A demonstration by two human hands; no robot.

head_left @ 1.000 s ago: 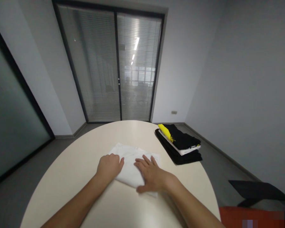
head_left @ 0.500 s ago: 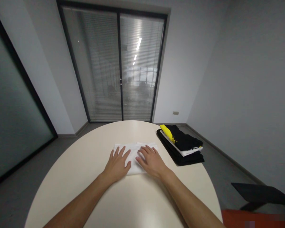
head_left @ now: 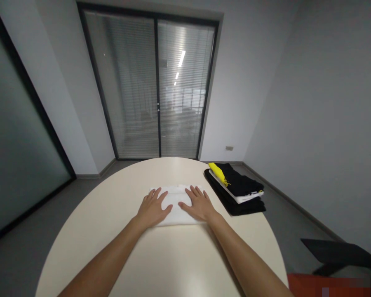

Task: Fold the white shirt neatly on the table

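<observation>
Both hands are laid flat, fingers spread, on a folded white garment (head_left: pixel 176 204) near the middle of the round cream table (head_left: pixel 111 214): the left hand (head_left: pixel 153 208) covers its left half and the right hand (head_left: pixel 199 205) its right half, the thumbs nearly meeting over the centre, and nothing is gripped by either hand. The garment is seen as a compact rectangle with straight edges, its far edge showing beyond the fingertips and its near edge just in front of the palms, so the folding is judged to be all but finished, with only pressing flat in hand. To the right, near the table's edge and apart from the hands, a stack of folded clothes (head_left: pixel 236 189) is set: black pieces with a white layer between them and a yellow patch at the far end. That stack is judged to be work already done; the white piece is not yet placed on it
</observation>
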